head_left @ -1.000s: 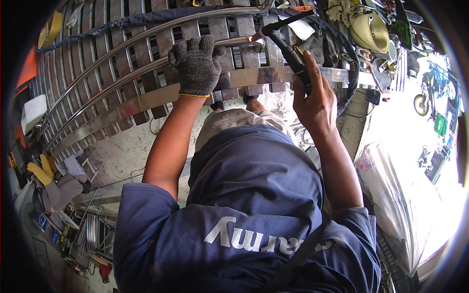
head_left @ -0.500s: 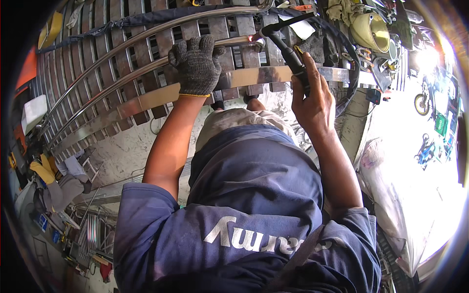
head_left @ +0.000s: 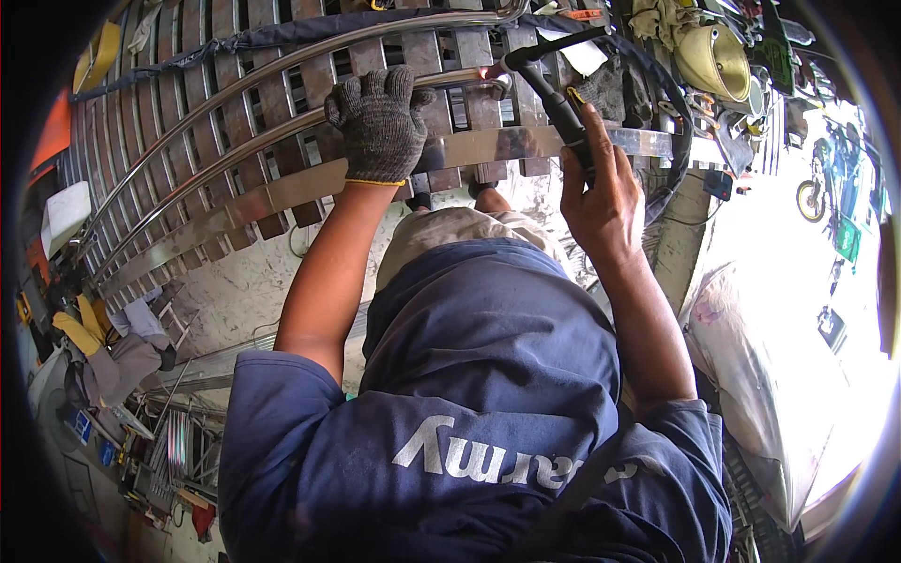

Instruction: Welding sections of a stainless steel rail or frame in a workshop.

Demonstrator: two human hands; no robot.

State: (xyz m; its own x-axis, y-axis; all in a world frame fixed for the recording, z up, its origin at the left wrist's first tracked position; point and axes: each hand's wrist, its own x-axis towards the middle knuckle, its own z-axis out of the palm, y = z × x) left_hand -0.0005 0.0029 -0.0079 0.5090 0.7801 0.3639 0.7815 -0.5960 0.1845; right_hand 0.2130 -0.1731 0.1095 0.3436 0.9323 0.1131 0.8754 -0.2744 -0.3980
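My left hand [head_left: 380, 122], in a grey knit glove, lies over a curved shiny steel tube [head_left: 235, 155] and the flat steel bar [head_left: 282, 195] below it, fingers curled on the tube. My bare right hand [head_left: 601, 202] grips the black handle of a welding torch [head_left: 561, 111]. The torch tip [head_left: 502, 68] touches the tube's right end, where a small glow shows. A second curved tube [head_left: 282, 68] runs above the first. All the metalwork rests on a slatted steel bench [head_left: 188, 103].
A black hose [head_left: 671, 103] runs from the torch to the right. A yellowish helmet-like shell [head_left: 713, 61] sits at top right. White sacks [head_left: 779, 375] lie right. Tools and scrap metal [head_left: 122, 375] clutter the floor at left. A motorbike [head_left: 826, 178] stands far right.
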